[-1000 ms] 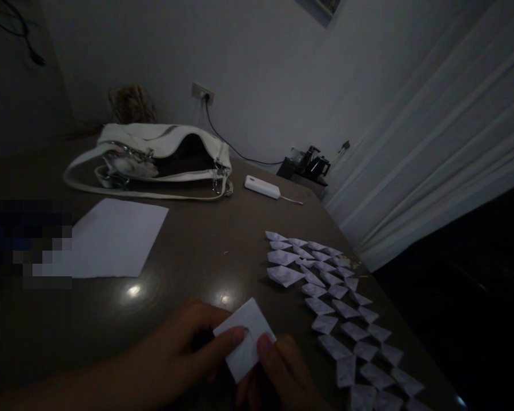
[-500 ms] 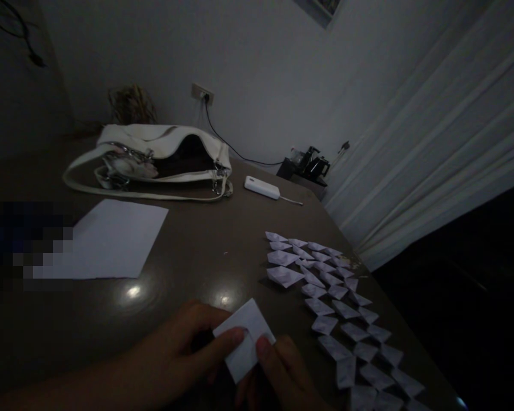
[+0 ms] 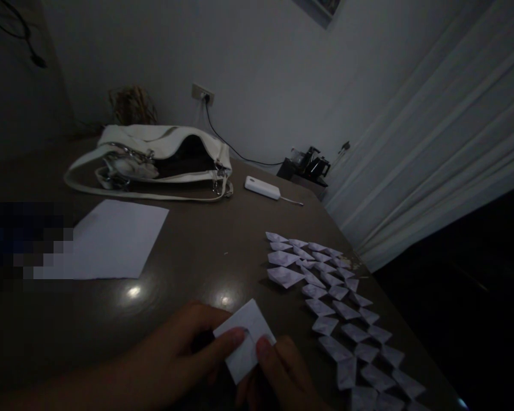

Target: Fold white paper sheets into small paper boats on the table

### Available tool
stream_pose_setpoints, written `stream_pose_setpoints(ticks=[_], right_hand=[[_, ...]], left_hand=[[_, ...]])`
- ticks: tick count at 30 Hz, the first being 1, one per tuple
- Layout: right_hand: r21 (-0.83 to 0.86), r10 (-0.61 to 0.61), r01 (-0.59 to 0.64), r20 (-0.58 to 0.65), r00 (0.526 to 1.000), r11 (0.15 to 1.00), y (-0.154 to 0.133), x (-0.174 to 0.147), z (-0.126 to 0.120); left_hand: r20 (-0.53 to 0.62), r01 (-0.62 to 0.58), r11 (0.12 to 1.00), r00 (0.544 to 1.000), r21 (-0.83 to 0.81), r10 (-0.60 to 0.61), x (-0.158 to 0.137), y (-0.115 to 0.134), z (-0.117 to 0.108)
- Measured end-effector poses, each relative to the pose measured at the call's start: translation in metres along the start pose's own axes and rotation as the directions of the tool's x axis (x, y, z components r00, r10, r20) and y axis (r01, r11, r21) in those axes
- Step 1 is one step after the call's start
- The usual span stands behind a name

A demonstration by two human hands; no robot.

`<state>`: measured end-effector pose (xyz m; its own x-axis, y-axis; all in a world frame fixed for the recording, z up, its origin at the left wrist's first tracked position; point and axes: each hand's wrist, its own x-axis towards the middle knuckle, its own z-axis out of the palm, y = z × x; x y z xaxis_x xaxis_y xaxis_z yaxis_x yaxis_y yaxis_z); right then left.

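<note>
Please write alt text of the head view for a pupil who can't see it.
A left hand and right hand hold a folded paper square at a dark table. Folded paper pieces lie in rough rows at right; a white sheet and open white bag lie at left.

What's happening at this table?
A person is holding a small folded paper square in both hands, left hand and right hand, with both thumbs on its upper face. To the right, rows of folded paper pieces lie on the table. A flat white sheet lies off to the left, with a white handbag behind it.
</note>
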<state>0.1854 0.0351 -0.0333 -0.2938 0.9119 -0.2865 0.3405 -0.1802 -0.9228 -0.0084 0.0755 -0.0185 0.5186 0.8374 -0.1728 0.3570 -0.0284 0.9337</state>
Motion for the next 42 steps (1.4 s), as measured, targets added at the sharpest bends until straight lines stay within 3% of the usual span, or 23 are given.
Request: stream_pose_setpoints(ticks=[9,20,29,42], right_hand=[[0.044,-0.023,0.024,-0.01,1.0,0.999,0.006,0.005,0.003],[0.068,0.104,-0.101,-0.052,0.993,0.993,-0.005,-0.007,0.0],[0.02,0.079,-0.081,0.058,0.995,0.997,-0.009,-0.004,-0.004],[0.016,0.049,-0.05,0.009,0.999,0.999,-0.007,0.0,0.0]], left_hand=[[0.012,-0.009,1.0,1.0,-0.016,0.009,0.001,0.0,-0.001],[0.025,-0.014,1.0,1.0,-0.011,0.014,0.0,0.001,-0.001],[-0.003,-0.011,1.0,1.0,-0.006,0.011,-0.001,0.003,-0.001],[-0.016,-0.008,0.998,1.0,-0.057,0.007,-0.002,-0.002,0.001]])
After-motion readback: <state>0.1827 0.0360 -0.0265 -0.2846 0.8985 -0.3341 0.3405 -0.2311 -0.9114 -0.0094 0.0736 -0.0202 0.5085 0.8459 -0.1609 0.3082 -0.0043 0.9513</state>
